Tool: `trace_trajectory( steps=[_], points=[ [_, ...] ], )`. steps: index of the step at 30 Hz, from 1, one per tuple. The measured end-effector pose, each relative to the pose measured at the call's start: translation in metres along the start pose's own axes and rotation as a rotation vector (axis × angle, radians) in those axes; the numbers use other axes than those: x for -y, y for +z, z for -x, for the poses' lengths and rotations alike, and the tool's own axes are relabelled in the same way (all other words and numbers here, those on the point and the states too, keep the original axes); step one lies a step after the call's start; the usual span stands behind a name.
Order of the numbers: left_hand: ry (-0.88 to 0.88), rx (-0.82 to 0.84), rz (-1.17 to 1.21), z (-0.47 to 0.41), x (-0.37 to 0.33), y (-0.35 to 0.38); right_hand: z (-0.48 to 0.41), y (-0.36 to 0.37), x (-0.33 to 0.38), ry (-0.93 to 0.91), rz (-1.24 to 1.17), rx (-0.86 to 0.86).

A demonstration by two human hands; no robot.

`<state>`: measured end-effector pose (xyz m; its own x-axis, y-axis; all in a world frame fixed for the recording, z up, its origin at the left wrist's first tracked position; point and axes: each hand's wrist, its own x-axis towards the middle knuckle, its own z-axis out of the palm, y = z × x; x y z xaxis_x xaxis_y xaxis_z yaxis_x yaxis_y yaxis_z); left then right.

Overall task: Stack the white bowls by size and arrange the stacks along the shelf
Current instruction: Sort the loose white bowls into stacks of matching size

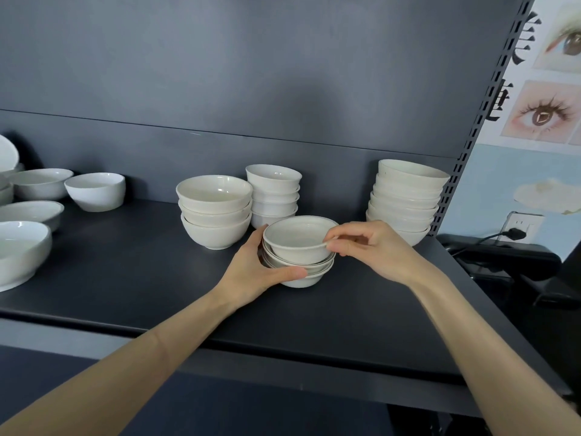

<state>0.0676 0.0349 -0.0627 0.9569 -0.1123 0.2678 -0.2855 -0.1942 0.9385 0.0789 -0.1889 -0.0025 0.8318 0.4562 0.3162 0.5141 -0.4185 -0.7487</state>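
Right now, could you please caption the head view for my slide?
The left hand cups a bowl stack while the right hand pinches its top bowl.

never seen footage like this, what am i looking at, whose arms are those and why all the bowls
There is no machine: a person wears a camera on the head, so the single picture looks down at their own bare arms. A dark shelf carries white bowls: a three-bowl stack, a narrower stack beside it, a tall stack at the right, loose bowls at the left. The left hand wraps a low stack in front; the right hand pinches the rim of its top bowl.
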Motion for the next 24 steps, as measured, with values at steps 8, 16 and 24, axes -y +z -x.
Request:
trace_trajectory(
  steps=[8,16,24],
  points=[
    [0.016,-0.007,-0.005,-0.001,0.002,-0.002,0.0,0.007,-0.012,0.019,-0.016,-0.02],
    [0.048,0.007,0.011,0.001,0.001,-0.001,0.003,0.009,-0.015,0.076,-0.045,-0.021],
    [0.024,0.028,0.02,0.001,-0.001,-0.002,0.004,0.008,-0.016,0.093,-0.033,-0.025]
  ],
)
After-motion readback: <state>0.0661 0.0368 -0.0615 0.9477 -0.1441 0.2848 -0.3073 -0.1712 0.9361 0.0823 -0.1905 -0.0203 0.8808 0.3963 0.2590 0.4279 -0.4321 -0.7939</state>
